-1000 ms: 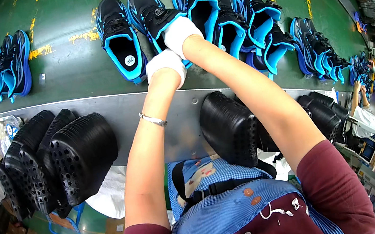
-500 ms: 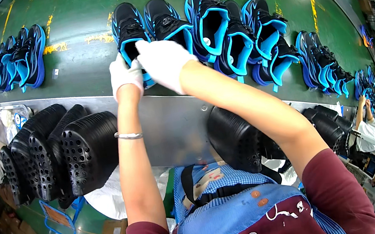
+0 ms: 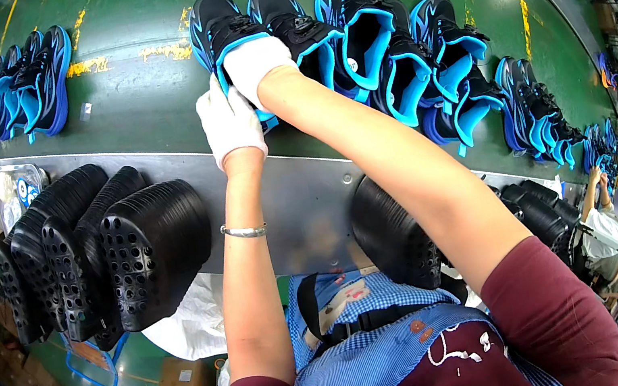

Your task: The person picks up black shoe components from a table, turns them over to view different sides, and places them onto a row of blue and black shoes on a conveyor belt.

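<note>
My right hand [image 3: 259, 66], in a white glove, reaches into the collar of a black and blue sneaker [image 3: 218, 18]; its fingers are hidden inside the shoe. Against the side and heel of that same sneaker lies my gloved left hand [image 3: 229, 120], its fingers closed along the outer wall and steadying it. The sneaker's toe points away from me. Just to its right stands another black sneaker [image 3: 273, 7] with a blue lining, and beyond it a cluster of several more [image 3: 367, 29].
More sneakers line the green conveyor belt [image 3: 138, 99] at the far left [image 3: 47, 85] and right [image 3: 528, 107]. Black shoe lasts with perforated faces [image 3: 159, 251] sit left of my arms; another last [image 3: 389, 220] is under my right forearm. Co-workers [image 3: 613, 224] stand at both sides.
My right hand has gone from the sneaker's collar edge deeper into its opening. My left hand has shifted from the collar to the shoe's side. The view has moved slightly.
</note>
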Motion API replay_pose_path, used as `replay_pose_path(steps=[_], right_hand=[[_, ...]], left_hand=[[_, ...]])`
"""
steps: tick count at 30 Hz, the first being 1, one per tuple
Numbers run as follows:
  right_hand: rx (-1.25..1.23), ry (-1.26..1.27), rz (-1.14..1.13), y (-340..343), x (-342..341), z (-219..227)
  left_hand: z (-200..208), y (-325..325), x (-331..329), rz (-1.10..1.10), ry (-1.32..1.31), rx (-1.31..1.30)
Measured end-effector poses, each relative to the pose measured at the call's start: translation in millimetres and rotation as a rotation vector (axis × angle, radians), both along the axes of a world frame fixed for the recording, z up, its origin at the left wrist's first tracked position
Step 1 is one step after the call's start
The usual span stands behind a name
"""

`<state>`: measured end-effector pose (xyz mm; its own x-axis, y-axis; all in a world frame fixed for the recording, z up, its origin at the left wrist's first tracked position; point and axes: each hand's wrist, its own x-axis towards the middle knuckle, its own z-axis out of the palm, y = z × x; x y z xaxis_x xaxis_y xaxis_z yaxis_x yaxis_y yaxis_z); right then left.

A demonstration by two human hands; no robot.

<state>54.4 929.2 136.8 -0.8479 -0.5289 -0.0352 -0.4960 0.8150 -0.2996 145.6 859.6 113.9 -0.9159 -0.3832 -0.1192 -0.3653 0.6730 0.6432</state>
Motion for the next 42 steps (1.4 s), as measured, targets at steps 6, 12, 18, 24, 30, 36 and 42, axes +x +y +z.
replay_pose_path(steps=[6,12,18,24,30,36,42], right_hand=[[0.112,-0.351,-0.179,49,28,76],[-0.948,-1.254,-0.639,144,69,123],[-1.36,-1.905,-1.075,195,129,135],[-1.356,-1.823,-1.115,190,153,157],[-1.415,-1.778,-1.076,201,159,157],[-1.383,-1.709,-1.198,196,153,172],[-1.461,-1.706,-1.026,209,166,171]], left_hand=[[-14,-20,6,0.059,0.032,0.266],[-9,-19,-1,0.072,-0.011,0.253],[-18,-20,-2,0.125,-0.061,0.176],[-14,-16,-9,0.215,-0.077,0.562],[-8,-25,-16,0.192,-0.118,0.771],[-21,-32,-13,0.207,-0.11,0.826],[-33,-42,-13,0.192,-0.093,0.882]])
